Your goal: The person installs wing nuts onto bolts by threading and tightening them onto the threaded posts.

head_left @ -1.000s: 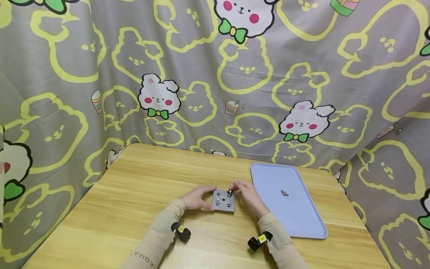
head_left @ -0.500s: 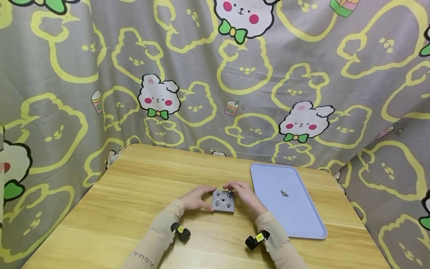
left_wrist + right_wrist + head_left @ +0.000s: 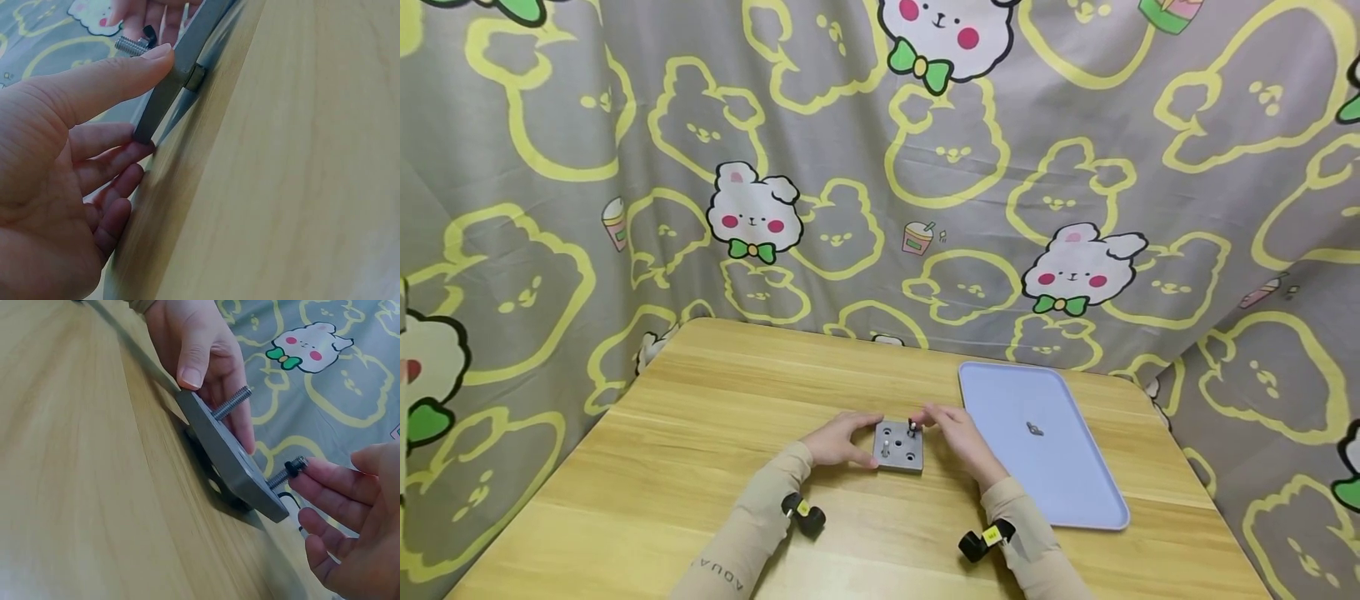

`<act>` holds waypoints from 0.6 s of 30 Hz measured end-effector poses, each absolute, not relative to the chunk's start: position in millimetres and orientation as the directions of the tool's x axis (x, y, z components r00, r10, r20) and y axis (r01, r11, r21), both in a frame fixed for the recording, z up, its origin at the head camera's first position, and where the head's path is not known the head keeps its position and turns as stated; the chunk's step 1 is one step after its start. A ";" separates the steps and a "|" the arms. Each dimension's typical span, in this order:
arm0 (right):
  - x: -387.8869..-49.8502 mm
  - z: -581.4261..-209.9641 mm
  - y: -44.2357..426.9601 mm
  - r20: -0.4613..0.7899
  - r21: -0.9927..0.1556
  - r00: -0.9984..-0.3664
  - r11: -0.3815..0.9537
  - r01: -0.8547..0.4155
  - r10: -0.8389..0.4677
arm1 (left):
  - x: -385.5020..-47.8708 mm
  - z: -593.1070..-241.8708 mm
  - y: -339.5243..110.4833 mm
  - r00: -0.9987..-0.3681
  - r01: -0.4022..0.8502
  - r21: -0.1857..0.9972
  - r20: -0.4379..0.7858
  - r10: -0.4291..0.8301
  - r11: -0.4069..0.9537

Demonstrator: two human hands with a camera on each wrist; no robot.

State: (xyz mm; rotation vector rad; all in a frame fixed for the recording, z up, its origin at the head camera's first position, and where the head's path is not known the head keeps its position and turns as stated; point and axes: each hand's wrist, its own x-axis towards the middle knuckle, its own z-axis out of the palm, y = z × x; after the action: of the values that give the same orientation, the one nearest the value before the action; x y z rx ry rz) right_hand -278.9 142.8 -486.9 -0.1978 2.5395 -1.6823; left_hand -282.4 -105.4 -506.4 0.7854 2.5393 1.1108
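A square grey metal plate [image 3: 898, 460] [image 3: 234, 461] with several holes has two threaded bolts standing up from it. My left hand [image 3: 837, 442] [image 3: 62, 156] grips its left side, thumb at the near edge and fingers at the far one. The near-left bolt [image 3: 886, 450] [image 3: 231, 404] is bare. On the far-right bolt [image 3: 912, 430] sits a small black nut [image 3: 292, 469] near the top. My right hand [image 3: 964, 443] [image 3: 353, 519] touches this nut with a fingertip, its thumb held apart. Under the plate a short peg [image 3: 195, 77] shows in the left wrist view.
A light blue tray [image 3: 1045, 492] lies on the wooden table [image 3: 760, 375] to the right, beside my right forearm. Small metal pieces [image 3: 1035, 429] rest in it. A patterned grey curtain [image 3: 850, 300] hangs behind the table.
My right hand reached left over the far-right bolt, then drew back to its right side. My left hand and the plate have stayed in place.
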 end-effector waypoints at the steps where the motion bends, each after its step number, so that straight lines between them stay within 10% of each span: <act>1: -281.9 -492.6 145.4 -0.001 -0.925 -0.988 0.377 -0.058 -0.153 | -282.8 -506.9 -105.2 -0.820 0.372 0.740 -0.021 0.572 0.561; 18: -287.3 -491.2 128.5 0.015 -0.947 -0.979 0.312 -0.078 -0.202 | -280.5 -501.7 -106.1 -0.815 0.376 0.743 -0.019 0.579 0.554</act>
State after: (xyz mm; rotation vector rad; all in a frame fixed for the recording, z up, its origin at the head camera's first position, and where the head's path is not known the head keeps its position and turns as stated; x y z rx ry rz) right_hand -287.3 128.5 -491.2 -0.2635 2.4564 -1.7635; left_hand -280.5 -106.1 -501.7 0.7948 2.5299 1.1175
